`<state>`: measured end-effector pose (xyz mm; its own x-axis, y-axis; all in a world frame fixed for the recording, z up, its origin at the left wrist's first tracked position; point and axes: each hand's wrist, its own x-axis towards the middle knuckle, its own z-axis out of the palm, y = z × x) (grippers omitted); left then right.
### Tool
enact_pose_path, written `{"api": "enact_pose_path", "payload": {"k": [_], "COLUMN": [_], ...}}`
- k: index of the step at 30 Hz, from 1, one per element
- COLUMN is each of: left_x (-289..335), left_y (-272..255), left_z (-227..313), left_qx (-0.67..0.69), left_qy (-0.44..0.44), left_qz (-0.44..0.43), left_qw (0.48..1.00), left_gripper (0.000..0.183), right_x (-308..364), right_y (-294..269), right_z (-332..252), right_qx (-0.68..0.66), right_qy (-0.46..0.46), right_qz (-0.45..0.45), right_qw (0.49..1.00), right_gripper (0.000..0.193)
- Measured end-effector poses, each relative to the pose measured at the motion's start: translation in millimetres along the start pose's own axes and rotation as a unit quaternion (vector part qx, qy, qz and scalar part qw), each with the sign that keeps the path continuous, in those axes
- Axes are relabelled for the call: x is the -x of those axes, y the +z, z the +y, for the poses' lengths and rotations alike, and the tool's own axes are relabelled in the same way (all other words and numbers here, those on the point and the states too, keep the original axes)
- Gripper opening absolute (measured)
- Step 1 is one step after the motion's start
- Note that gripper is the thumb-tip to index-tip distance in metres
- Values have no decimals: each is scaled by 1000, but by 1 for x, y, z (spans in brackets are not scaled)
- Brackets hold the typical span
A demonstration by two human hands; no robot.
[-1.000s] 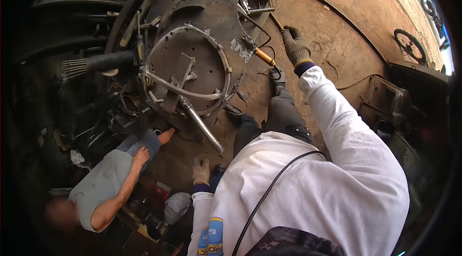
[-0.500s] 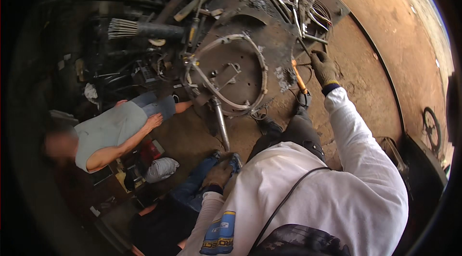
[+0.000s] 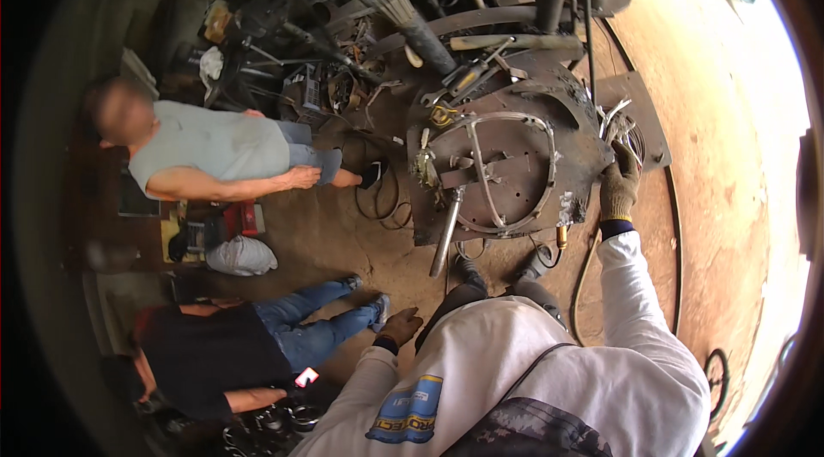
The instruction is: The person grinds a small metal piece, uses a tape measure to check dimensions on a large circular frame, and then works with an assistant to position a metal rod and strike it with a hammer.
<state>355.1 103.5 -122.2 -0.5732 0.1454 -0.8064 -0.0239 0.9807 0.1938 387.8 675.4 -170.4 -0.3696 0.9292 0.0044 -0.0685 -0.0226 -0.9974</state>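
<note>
My right hand (image 3: 620,185), in a knitted work glove, is at the right edge of a dark steel worktable (image 3: 571,88). Its fingers are curled, and what they hold is too unclear to name. Close by lies a bundle of pale metal rods and coiled wire (image 3: 629,131). My left hand (image 3: 400,326), also gloved, hangs low at my left side, holding nothing, its fingers loosely stretched. On the tabletop sits a rounded metal frame (image 3: 483,182) with a curved bar across it. A silver tube (image 3: 447,234) slants out from the table's near left.
A person in a grey sleeveless top (image 3: 223,144) stands at the left; another in a dark shirt (image 3: 215,354) is nearer. Pipes and bars (image 3: 515,42) crowd the far side. A brass-coloured cylinder (image 3: 562,238) hangs at the near edge. Hoses (image 3: 678,251) cross the floor.
My view has swung, so the table now appears farther right and the dark-shirted person shows more fully. My right hand stays by the table's right edge; the thin rod seen at it no longer shows clearly.
</note>
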Motion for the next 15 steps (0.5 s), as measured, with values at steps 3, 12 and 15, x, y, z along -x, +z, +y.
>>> {"api": "enact_pose_path", "payload": {"k": [3,12,15], "left_x": [-10,-33,-42], "left_y": [10,4,-9], "left_z": [-13,-23,-33], "left_qx": [40,42,91], "left_qy": [12,48,18], "left_qz": [18,3,-15], "left_qw": [999,998,996], "left_gripper": [65,67,65], "right_x": [7,31,47], "right_y": [3,-12,-8], "right_z": [-27,-37,-40], "right_qx": [-33,-55,-42], "right_qy": [61,82,86], "right_qz": [53,18,3], "right_qw": [996,995,995], "right_gripper": [28,30,33]}}
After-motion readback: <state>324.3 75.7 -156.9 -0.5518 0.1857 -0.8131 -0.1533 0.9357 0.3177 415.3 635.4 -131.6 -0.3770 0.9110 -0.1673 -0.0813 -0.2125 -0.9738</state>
